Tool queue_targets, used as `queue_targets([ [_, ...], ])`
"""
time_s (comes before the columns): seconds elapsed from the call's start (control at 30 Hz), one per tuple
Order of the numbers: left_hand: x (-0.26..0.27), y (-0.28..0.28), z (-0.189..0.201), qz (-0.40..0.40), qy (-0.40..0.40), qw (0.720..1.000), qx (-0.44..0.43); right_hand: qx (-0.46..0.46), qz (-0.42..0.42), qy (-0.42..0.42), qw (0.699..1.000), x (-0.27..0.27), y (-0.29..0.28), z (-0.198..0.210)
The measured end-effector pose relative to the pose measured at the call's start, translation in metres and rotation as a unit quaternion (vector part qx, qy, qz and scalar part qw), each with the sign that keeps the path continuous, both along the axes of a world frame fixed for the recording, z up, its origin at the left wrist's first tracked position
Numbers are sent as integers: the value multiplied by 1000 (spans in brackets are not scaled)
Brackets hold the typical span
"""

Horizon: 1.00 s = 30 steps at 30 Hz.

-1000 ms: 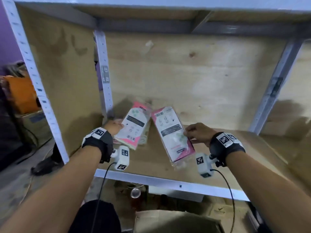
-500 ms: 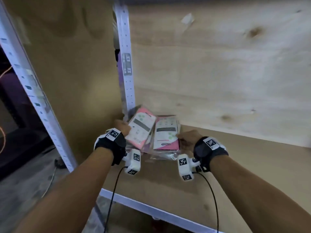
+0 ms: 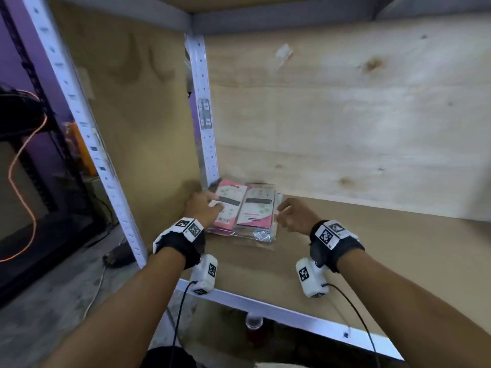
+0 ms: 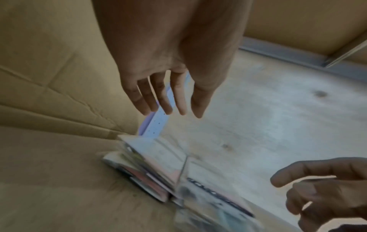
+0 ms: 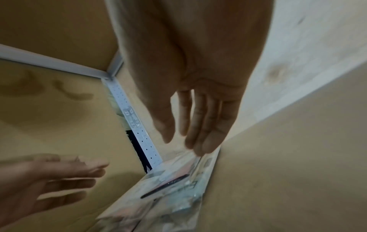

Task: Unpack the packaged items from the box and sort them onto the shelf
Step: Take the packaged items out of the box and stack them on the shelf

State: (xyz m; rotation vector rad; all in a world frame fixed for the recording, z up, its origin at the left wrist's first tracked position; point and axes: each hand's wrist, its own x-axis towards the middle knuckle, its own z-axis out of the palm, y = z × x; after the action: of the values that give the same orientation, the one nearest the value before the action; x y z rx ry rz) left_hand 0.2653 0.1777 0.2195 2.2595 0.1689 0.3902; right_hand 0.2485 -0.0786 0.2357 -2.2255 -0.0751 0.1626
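Two stacks of pink-and-white packaged items in clear plastic lie flat, side by side, in the shelf's back left corner: the left stack [image 3: 230, 205] [image 4: 151, 175] and the right stack [image 3: 259, 208] [image 5: 174, 183]. My left hand [image 3: 212, 201] [image 4: 168, 108] is over the left stack's near-left edge, fingers straight and holding nothing. My right hand [image 3: 284, 211] [image 5: 190, 141] is at the right stack's right edge with loosely extended fingers, its fingertips [image 5: 206, 146] close to the plastic wrap. Both wrist views are blurred.
The brown shelf board [image 3: 358, 251] stretches to the right of the stacks. A perforated metal upright [image 3: 204, 134] stands in the corner behind them, with a plywood back wall [image 3: 345, 128]. The metal front rail [image 3: 279, 312] runs under my wrists.
Both hands carried the packages into the back left corner and laid them flat side by side. Both hands have let go and now lie open beside them.
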Motion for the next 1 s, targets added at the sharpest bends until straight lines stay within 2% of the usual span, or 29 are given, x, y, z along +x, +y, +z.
queue_targets([
  [0.07, -28, -12, 8, -58, -30, 997, -33, 25, 38, 14, 999, -37, -11, 12],
  [0.13, -59, -26, 14, -86, -39, 995, -31, 29, 46, 4, 999, -76, -23, 23],
  [0.27, -132, -56, 15, -142, -42, 987, -62, -27, 56, -50, 997, -155, -47, 30],
  [0.4, -206, -91, -1, -196, -15, 978, -68, -87, 68, -69, 991, -227, -71, 15],
  [0.53, -260, -125, -35, -243, 54, 967, -55, -129, 60, -48, 989, -284, -94, -22],
  [0.7, -291, -160, -92, -279, 137, 950, 4, -189, 61, 15, 980, -327, -118, -79],
  [0.9, -299, -186, -165, -296, 285, 911, -19, -268, 63, 73, 959, -329, -123, -150],
  [1.0, -296, -192, -205, -276, 351, 895, -1, -270, 82, 124, 951, -321, -117, -191],
])
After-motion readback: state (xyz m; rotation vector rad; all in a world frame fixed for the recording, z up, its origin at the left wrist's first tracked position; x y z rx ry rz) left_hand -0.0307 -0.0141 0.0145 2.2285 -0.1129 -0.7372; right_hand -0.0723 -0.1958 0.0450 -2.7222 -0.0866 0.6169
